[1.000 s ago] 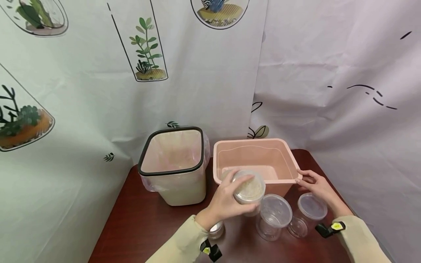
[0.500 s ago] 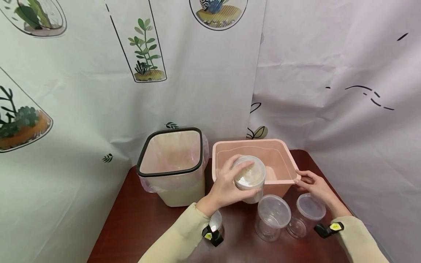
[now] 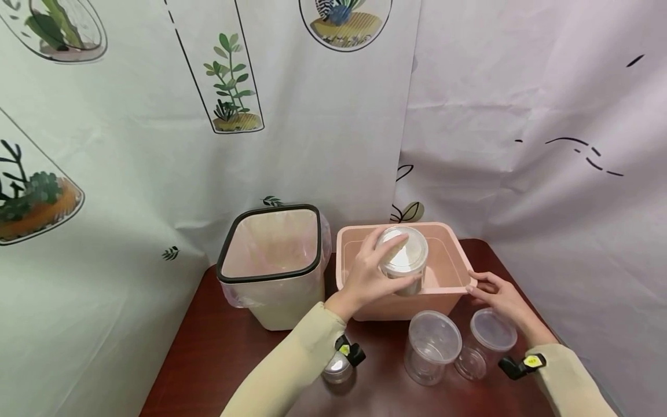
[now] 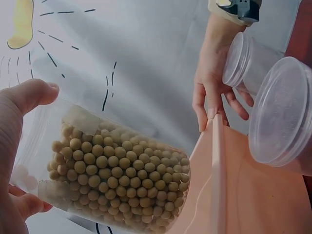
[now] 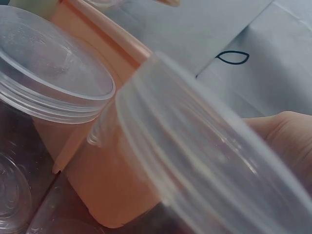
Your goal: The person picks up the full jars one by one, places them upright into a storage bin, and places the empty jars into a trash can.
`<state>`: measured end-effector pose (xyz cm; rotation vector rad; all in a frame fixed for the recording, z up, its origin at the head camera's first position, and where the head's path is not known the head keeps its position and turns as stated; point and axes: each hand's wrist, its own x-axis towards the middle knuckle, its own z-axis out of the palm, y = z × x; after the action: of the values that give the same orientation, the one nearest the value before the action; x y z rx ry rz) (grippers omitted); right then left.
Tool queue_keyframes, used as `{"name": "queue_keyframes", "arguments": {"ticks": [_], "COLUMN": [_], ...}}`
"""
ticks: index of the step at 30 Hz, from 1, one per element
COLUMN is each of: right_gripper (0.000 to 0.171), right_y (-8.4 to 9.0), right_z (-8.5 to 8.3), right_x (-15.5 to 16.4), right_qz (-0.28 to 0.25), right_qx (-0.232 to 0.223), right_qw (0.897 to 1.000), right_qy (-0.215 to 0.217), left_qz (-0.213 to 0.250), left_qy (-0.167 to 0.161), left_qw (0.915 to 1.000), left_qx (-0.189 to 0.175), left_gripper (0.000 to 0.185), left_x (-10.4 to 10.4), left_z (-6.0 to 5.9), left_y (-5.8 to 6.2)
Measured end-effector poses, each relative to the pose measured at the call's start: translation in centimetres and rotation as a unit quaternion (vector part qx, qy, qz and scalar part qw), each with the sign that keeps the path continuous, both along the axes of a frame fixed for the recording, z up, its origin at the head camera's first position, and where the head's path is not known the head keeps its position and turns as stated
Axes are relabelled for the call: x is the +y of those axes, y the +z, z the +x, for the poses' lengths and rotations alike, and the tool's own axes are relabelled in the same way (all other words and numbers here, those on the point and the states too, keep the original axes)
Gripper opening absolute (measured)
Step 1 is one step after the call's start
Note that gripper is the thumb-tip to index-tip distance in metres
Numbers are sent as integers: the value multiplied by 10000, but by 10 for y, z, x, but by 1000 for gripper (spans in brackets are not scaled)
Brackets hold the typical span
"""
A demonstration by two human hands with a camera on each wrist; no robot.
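My left hand (image 3: 365, 279) grips a clear lidded tub of soybeans (image 3: 402, 256) and holds it tilted above the pink plastic bin (image 3: 449, 233). In the left wrist view the beans (image 4: 117, 180) fill the tub, with my thumb (image 4: 22, 100) along its side just over the bin's rim (image 4: 217, 170). My right hand (image 3: 495, 292) rests with its fingertips against the bin's right front corner; the same hand (image 4: 214, 83) shows there in the left wrist view. It holds nothing.
A beige waste bin (image 3: 271, 263) with a black rim and a plastic liner stands left of the pink bin. Two empty clear lidded tubs (image 3: 432, 344) (image 3: 492, 330) and a small cup (image 3: 471, 363) stand on the dark red table (image 3: 219, 347). A small jar (image 3: 337, 368) sits under my left wrist.
My left hand has lifted the tub of beans from the table's front up and away, so it now hangs over the pink bin. The right hand has stayed at the bin's corner.
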<state>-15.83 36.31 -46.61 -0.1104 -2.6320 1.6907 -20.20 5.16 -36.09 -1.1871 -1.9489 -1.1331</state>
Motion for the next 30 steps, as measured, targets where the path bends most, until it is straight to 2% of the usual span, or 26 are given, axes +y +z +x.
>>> {"name": "queue_keyframes", "arguments": {"ticks": [7,14,23,30], "right_gripper": [58,57,53,53], "right_y": [2,1,-1,-1], "right_z": [1,2,2,0], "right_x": [1,-1,0,-1], "right_qz": [-35,-62,-346,-283], "right_qx": [130,166,397,326], "right_qw": [9999,9998,9985,9990], "right_qy": [38,66,126,101], "left_qz": [1,194,53,255], "left_qy": [99,33,164,13], "left_qw": [9998,9998,9997,9994], "left_qx": [184,71,-177,-229], "left_gripper": [70,68,69,68], "left_x": [15,29,44,56], "left_z": [-10,-18,-25,-33], "left_y": [-2,-14,-29,-44]}}
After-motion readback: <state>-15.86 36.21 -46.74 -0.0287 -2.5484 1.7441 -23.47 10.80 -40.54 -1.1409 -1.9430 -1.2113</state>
